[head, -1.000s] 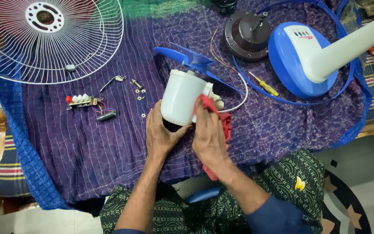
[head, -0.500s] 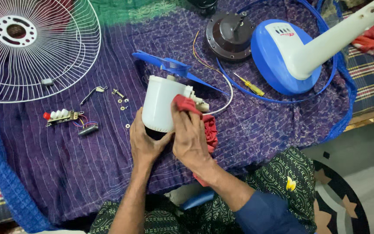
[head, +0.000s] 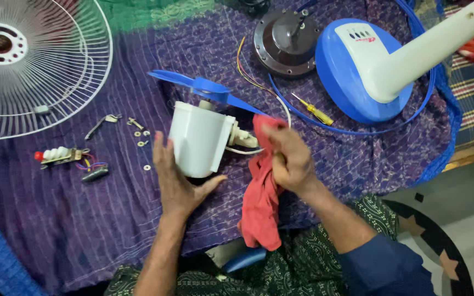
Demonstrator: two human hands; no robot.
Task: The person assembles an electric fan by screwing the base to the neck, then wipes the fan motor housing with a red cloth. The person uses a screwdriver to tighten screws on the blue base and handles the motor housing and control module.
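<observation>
A white plastic fan motor housing (head: 198,137) lies on the purple cloth (head: 83,219). My left hand (head: 176,178) cups its near end from below. My right hand (head: 289,159) is off the housing to the right, fingers pinched on a red rag (head: 261,205) that hangs down toward my lap. A blue fan blade (head: 198,86) lies just behind the housing, and a white cable (head: 287,112) curls from its right side.
A white wire fan guard (head: 34,66) lies at the far left. A switch block with wires (head: 61,156), a small capacitor (head: 95,174) and loose screws (head: 139,134) sit left of the housing. The dark motor (head: 283,41), yellow screwdriver (head: 316,112) and blue-and-white fan base (head: 368,71) are at the back right.
My right hand has lifted the red rag off the housing and moved right. The housing has tipped, still cupped by my left hand. The view has shifted slightly.
</observation>
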